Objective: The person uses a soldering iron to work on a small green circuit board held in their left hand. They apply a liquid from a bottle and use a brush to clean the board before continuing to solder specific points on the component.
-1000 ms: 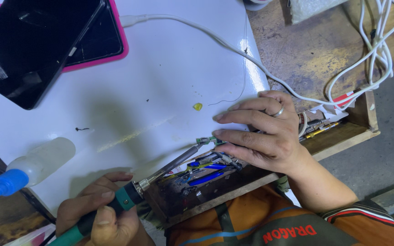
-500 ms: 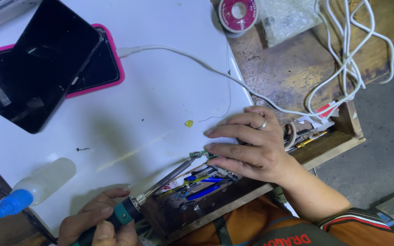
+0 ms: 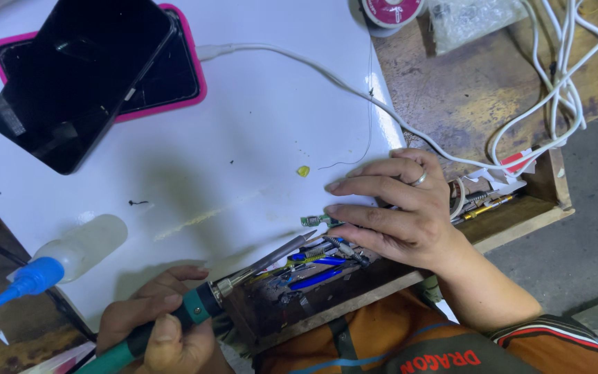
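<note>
My left hand grips the soldering iron by its handle, while my right hand lies open, pressing the small, fragile circuit board flat.

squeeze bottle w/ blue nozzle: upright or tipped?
Tipped. The squeeze bottle lies on its side on the white tabletop, blue nozzle pointing toward the lower left edge, beside the left hand holding the soldering iron.

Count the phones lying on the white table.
2, both at the table's far left corner: a black phone lying tilted on top of a phone in a pink case. None seem hidden.
</note>
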